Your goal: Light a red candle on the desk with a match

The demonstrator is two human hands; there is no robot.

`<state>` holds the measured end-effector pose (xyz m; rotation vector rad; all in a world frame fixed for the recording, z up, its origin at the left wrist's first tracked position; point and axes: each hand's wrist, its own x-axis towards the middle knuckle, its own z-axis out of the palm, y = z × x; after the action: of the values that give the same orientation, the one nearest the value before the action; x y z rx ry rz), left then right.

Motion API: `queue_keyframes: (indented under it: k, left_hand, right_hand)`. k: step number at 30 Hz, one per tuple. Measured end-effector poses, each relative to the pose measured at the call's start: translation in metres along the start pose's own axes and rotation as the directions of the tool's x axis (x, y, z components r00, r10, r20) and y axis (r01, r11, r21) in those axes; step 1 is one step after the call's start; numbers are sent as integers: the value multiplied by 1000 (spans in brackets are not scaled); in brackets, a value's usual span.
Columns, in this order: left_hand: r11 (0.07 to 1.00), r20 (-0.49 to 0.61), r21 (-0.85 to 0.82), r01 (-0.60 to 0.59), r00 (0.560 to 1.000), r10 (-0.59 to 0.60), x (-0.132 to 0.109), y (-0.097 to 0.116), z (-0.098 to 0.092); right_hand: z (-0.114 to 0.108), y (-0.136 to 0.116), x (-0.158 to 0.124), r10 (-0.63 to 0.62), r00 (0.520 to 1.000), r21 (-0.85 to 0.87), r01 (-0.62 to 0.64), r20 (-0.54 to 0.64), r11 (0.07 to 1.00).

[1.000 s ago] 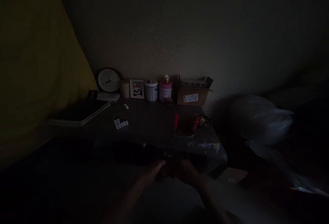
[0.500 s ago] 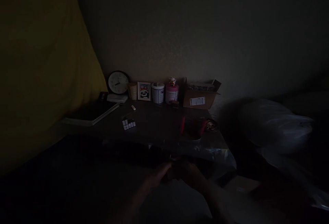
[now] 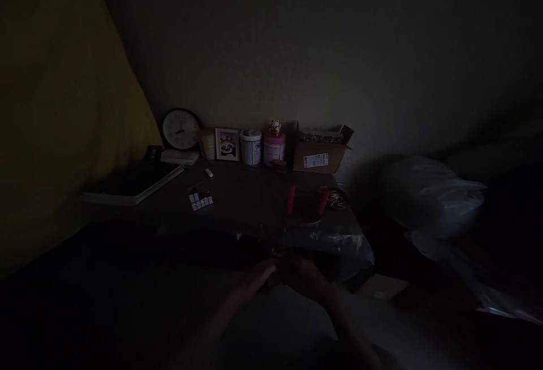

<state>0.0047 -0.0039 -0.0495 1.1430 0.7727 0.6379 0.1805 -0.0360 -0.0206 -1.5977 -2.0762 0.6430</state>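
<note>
against half a second ago, the whole scene sits a little toward nine o'clock in view, and the left hand [image 3: 259,275] and right hand [image 3: 309,278] stay close together below the table's [image 3: 250,189] near edge. it is too dark to tell whether their fingers are open or closed on anything. from them, at twelve to one o'clock, stand two red sticks [image 3: 291,200], one partly blocking a dish of small sticks [image 3: 335,198]. white blocks [image 3: 201,201] lie at ten, a clock [image 3: 180,129] leans near eleven, an open box [image 3: 318,159] sits at one, a pale bag [image 3: 428,194] at two.
</note>
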Motion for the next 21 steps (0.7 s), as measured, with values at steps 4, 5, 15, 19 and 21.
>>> queue_keyframes:
  k: [4,5,15,19,21]
  left_hand:
    - [997,-23,-18,-77,997,76,5,2,-1]
    - [996,-22,-24,-90,996,90,7,3,-1]
    - [987,-123,-76,-144,983,134,0,26,6]
    - [972,-88,-153,-176,983,164,-3,28,6]
    - [956,-85,-245,-161,986,144,-3,29,5]
  right_hand:
    - [-6,4,3,96,995,390,-83,-14,917]
    - [-9,4,3,117,993,436,-100,-13,895]
    - [-41,-15,0,351,937,830,-193,-3,523]
    - [-40,-15,0,338,940,873,-199,42,445]
    - [-38,-15,1,295,954,875,-183,48,448]
